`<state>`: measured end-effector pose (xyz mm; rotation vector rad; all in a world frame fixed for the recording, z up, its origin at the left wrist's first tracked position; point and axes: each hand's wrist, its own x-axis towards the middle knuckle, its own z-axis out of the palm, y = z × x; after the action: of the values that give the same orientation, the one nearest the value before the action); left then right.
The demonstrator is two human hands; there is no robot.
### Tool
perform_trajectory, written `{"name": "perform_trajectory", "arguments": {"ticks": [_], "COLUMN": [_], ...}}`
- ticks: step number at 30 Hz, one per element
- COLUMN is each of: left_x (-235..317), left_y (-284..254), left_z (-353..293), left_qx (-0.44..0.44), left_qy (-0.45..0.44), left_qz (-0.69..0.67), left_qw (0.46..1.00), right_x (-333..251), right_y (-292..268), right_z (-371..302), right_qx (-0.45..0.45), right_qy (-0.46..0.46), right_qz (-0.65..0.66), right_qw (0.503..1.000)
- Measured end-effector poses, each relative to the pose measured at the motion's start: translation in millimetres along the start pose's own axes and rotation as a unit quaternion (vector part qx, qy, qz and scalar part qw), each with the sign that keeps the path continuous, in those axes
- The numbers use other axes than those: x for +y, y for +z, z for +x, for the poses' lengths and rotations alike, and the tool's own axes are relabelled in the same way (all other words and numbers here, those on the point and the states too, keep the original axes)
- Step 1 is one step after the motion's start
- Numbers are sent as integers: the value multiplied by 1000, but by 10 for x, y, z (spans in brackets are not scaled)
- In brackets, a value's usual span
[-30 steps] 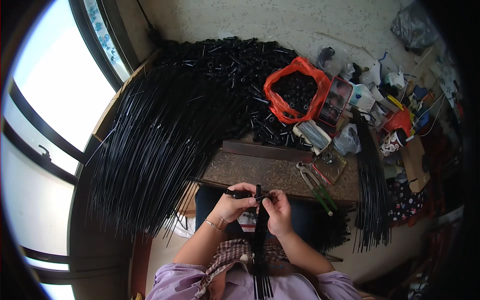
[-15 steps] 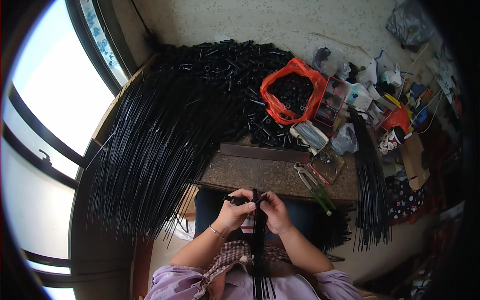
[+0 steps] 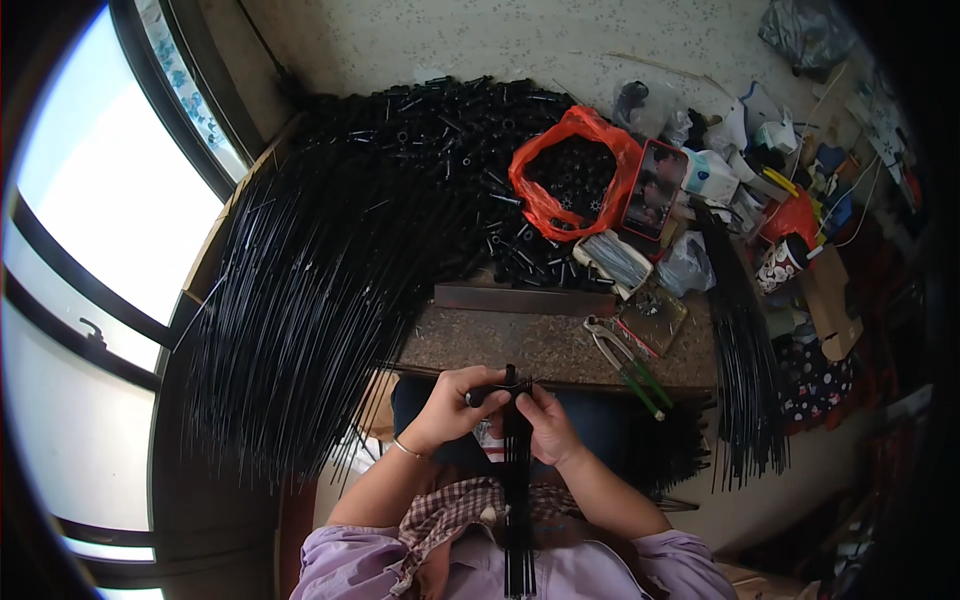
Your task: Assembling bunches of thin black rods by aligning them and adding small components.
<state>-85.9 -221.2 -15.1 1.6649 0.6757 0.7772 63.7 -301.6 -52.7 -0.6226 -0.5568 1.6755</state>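
My left hand point(image 3: 452, 412) is closed round a short black plastic piece point(image 3: 483, 394), which lies crosswise against the top of a bundle of thin black rods point(image 3: 517, 475). The rods hang down over my lap towards my chest. Just to the right, my right hand point(image 3: 552, 428) pinches the rods' upper ends between thumb and fingers. Above both hands a stubby black end point(image 3: 511, 373) sticks up, touching the fingertips. Exactly how the piece and rods join is too dark and small to tell.
Long black rods point(image 3: 290, 330) fan over the table's left, with black tubular parts point(image 3: 450, 135) heaped behind. A red plastic bag point(image 3: 522, 190) holds small black toothed parts. Green-handled pincers point(image 3: 630, 368) lie at the table's point(image 3: 480, 340) front edge. More rods point(image 3: 750, 380) hang at the right.
My left hand has brought the black piece right, across the top of the bundle. My right fingers have shifted their pinch. The rods' lower ends now hang closer together.
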Motion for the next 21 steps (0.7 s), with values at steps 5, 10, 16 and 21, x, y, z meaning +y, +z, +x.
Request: {"name": "perform_trajectory", "arguments": {"ticks": [5,10,16,21], "left_x": [1,-109,-129,-7], "left_y": [-101,-104,-213,-235], "left_z": [18,-28,156,220], "left_qx": [-43,-120,-145,-280], "left_qy": [10,-97,33,30], "left_qz": [-20,-314,-127,-233], "left_qw": [999,937,981,931], "right_x": [45,30,-3,-27], "right_y": [-88,-78,-210,-95], "right_z": [-16,-75,26,-56], "right_qx": [0,-76,-94,-150], "right_qy": [11,53,144,121], "right_qz": [11,-2,91,51], "right_qw": [1000,996,981,980]}}
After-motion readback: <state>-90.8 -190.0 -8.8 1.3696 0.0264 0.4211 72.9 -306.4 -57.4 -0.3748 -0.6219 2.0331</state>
